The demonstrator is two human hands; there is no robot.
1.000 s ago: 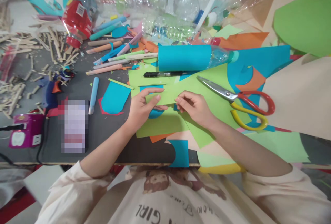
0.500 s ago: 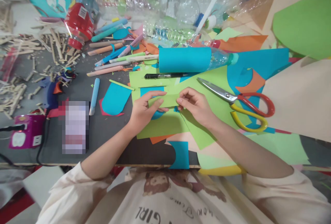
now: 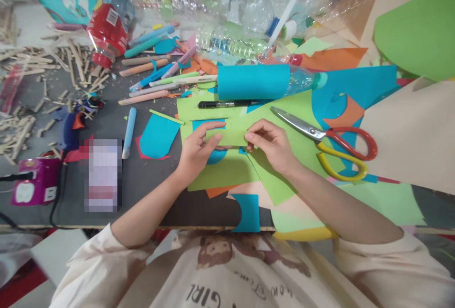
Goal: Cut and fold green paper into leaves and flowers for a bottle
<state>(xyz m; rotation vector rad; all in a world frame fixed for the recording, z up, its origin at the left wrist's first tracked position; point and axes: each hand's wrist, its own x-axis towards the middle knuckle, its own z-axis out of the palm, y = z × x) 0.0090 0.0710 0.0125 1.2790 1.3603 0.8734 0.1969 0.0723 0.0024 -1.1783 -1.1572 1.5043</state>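
- Dark tabletop (image 3: 149, 189), cluttered, coloured paper offcuts everywhere. Hands?
- Left hand (image 3: 197, 149) and right hand (image 3: 270, 144) meet over the middle of it, each pinching one end of a green paper strip (image 3: 227, 137). Left has the left end, thumb on top, fingers closed underneath. Right has the right end, fingertips clamped together on it.
- Strip flat on the desk?
- Can't tell for sure. It looks lifted a little and roughly level, over a larger green sheet (image 3: 220, 170). A blue scrap (image 3: 216, 156) peeks out under the left hand.
- Nearby stuff?
- Scissors (image 3: 330, 140), red and yellow handles, blades together, lying just right of the right hand, untouched. A black pen (image 3: 223, 104) lies beyond the strip. Behind that is a clear bottle wrapped in blue paper (image 3: 254, 81), on its side.
- Left side?
- Blue rounded cut-out (image 3: 158, 133) near the left hand, not touching. A light blue marker (image 3: 128, 130) lies just beside it. There's a bunch of markers (image 3: 156, 76) further back, wooden sticks (image 3: 21, 128) scattered far left, and a pink box (image 3: 31, 185) at the left edge.
- Sleeves?
- Pale, pushed up, forearms bare.
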